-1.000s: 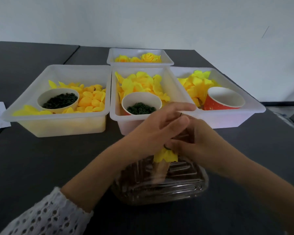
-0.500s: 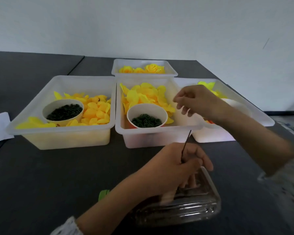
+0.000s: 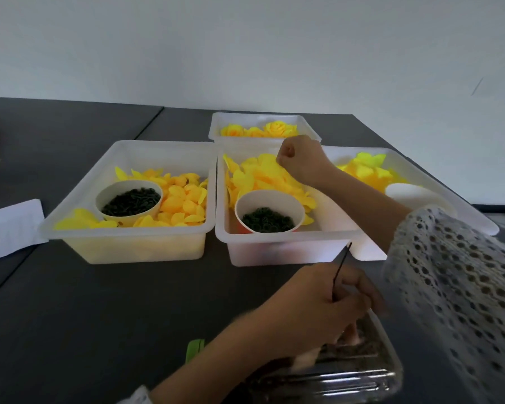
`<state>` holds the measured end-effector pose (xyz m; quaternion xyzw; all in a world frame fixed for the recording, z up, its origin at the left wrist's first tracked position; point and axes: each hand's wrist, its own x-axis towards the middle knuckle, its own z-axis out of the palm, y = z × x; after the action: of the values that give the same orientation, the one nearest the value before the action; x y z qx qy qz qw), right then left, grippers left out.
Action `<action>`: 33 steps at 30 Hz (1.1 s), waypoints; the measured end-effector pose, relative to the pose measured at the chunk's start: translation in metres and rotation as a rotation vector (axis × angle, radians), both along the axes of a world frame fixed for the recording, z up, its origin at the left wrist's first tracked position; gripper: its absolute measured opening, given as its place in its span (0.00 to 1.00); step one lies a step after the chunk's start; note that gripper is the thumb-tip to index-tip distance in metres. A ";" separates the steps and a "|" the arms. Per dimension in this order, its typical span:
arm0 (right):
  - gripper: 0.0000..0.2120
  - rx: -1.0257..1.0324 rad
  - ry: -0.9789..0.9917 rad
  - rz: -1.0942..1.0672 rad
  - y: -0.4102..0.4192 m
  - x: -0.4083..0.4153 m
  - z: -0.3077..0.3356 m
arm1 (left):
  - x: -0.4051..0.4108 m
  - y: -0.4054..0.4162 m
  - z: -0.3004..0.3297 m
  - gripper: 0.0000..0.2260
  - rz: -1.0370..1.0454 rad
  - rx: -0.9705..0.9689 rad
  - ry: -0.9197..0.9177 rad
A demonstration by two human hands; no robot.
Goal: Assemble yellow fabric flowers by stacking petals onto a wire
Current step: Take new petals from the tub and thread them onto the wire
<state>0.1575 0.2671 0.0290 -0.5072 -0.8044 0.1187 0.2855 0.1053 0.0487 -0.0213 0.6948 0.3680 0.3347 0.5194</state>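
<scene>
My left hand (image 3: 330, 304) pinches the thin dark wire (image 3: 342, 265) upright above a clear box (image 3: 362, 371), while my right hand (image 3: 299, 157), fingers curled, grasps yellow petals (image 3: 260, 176) in the middle tub (image 3: 274, 252).

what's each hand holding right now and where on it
The left hand grips the thin dark wire by its lower end; the upper part sticks out free. The right hand is curled over the yellow petals in the middle bin; whether it holds one cannot be told.

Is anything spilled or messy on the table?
Nothing looks spilled. The yellow petals stay inside their white bins, and the dark green bits stay in their cup. The left hand holds the wire.
</scene>
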 end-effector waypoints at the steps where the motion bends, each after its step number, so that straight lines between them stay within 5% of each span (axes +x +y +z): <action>1: 0.05 0.025 0.057 -0.031 -0.002 0.003 0.006 | -0.001 -0.001 -0.001 0.07 -0.015 -0.015 -0.015; 6: 0.09 -0.188 0.587 -0.023 -0.038 0.030 0.049 | -0.007 0.006 0.013 0.08 -0.124 -0.127 -0.186; 10: 0.09 -0.444 0.857 0.071 -0.084 0.058 0.081 | -0.017 0.028 0.019 0.15 0.037 -0.360 -0.378; 15: 0.12 -0.630 0.837 0.190 -0.137 0.081 0.090 | -0.046 0.035 0.026 0.34 0.282 -0.183 -0.390; 19: 0.09 -0.706 0.832 0.226 -0.167 0.090 0.084 | -0.042 0.018 0.048 0.34 0.277 -0.053 -0.275; 27: 0.08 -0.181 0.634 0.299 -0.196 0.117 0.060 | -0.028 -0.017 0.060 0.05 0.771 0.609 0.100; 30: 0.08 0.039 0.479 0.319 -0.203 0.126 0.043 | -0.028 -0.018 0.054 0.12 0.793 0.780 0.181; 33: 0.10 0.201 0.390 0.334 -0.207 0.137 0.028 | -0.031 -0.019 0.046 0.09 0.779 0.938 0.199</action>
<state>0.2949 0.0600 0.0571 -0.3043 -0.8144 0.1793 0.4605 0.0747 0.0301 0.0244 0.6915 0.4551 0.5597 -0.0387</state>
